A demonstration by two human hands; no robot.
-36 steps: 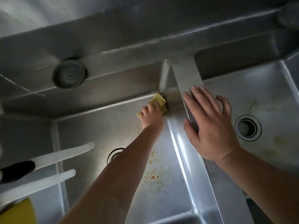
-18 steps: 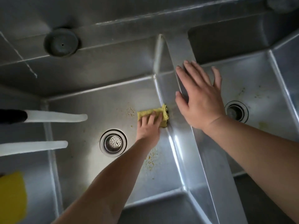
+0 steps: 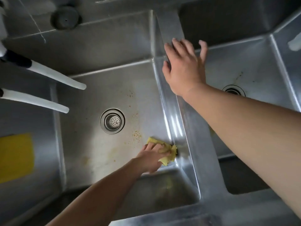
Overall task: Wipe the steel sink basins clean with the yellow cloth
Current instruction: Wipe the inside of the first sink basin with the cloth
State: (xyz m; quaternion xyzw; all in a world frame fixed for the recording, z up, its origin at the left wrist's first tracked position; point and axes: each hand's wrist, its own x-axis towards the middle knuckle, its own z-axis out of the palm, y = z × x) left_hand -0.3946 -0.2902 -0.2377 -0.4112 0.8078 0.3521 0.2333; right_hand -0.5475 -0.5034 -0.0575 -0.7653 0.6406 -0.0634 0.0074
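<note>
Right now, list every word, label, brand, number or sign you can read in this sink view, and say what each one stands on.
None: no readable text shows anywhere.
The steel sink, its drain strainer, the yellow cloth under the left hand and the yellow pad at the left edge all appear unmarked.
The dark round cap on the back ledge shows only a small hole.

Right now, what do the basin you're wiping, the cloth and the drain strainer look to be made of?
Left basin: brushed steel by its grey sheen and the bright streaks on the divider wall.
Yellow cloth under the left hand: soft woven fabric, probably microfibre; it crumples and shows a fine weave.
Drain strainer: shinier metal, likely steel, perforated with small holes.
</note>
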